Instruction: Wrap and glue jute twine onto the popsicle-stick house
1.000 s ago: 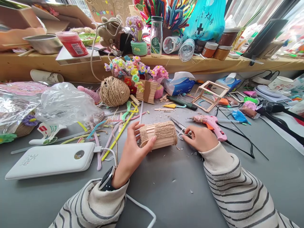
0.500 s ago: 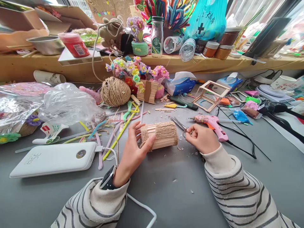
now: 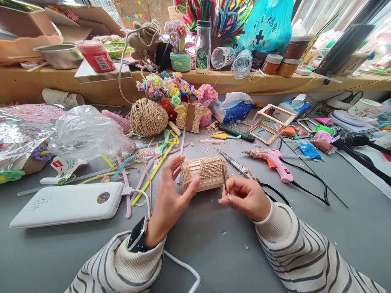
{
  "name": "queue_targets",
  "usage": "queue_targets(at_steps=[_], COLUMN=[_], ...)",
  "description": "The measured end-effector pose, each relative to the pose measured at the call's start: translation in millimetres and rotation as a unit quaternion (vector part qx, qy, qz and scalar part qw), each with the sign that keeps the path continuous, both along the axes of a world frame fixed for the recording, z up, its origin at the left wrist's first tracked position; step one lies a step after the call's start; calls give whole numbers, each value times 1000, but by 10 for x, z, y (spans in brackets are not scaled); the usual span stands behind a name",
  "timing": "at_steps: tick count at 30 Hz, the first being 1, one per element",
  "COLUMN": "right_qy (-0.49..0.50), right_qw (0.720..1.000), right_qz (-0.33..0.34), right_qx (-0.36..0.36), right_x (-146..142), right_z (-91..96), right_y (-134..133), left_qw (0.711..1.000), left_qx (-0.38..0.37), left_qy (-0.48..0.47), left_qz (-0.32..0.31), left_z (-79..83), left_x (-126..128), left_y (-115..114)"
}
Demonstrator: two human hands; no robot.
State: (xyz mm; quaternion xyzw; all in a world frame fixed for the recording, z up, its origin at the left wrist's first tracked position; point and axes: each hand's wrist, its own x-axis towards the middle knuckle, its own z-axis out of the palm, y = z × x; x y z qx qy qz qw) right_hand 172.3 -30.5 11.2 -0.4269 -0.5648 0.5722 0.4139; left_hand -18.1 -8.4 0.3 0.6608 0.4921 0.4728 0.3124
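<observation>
A small box-like piece of wooden craft sticks wrapped with jute twine (image 3: 212, 173) lies on the grey table. My left hand (image 3: 171, 185) grips its left end, thumb on the near side and fingers behind. At its right end, my right hand (image 3: 246, 197) pinches a thin dark pointed tool (image 3: 225, 181), which points up in front of the twine. Whether the tool has one or two prongs is hard to see. Just behind my right hand lie scissors (image 3: 236, 164) with black handles, blades toward the far left.
A pink glue gun (image 3: 275, 160) with a black cord lies at the right. A white power bank (image 3: 67, 203) is cabled past my left wrist. Farther back are a twine ball (image 3: 148, 117), a wooden stick frame (image 3: 271, 124) and pipe cleaners (image 3: 155, 171).
My right hand has moved left and toward me, away from the scissors, and the thin dark tool now shows upright in its fingers. My left hand stays on the twine-wrapped piece.
</observation>
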Motion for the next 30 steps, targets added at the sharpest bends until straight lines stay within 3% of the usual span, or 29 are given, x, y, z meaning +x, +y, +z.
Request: queue_targets(at_steps=[4,9,19,30], right_qy=[-29,-46,9,15], right_qw=[999,999,994,984], right_qz=[22,26,65,158], right_qx=[11,3,-82,-85], right_x=[-61,-51,-45,-83], right_z=[-26,-33,-54,-72], right_y=[-13,-5,-5,-25], left_qw=[996,992,994,994], left_qx=[82,108,82,79], left_qy=[39,47,23,11], left_qz=[-21,-44,-72,-73], left_z=[3,14,37,26], left_x=[-25,-50,-55,-54], left_y=[-41,-50,-44,-32])
